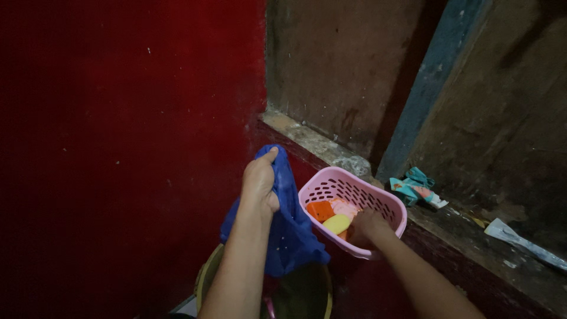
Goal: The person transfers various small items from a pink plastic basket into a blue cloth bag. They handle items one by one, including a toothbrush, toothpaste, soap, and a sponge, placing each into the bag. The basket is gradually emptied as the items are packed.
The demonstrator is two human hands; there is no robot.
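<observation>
Blue cloth [289,230] bunched in left hand [260,183]; right hand [366,227] curled among soaps [336,223] in pink basket [387,204] on ledge [472,236]: grip one firmly, keep cloth raised.

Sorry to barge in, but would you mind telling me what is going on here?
A person's left hand holds up a blue cloth over a bucket. Their right hand reaches into a pink perforated basket on a ledge, among orange and yellow soap bars. A crumpled teal wrapper lies further along.
</observation>
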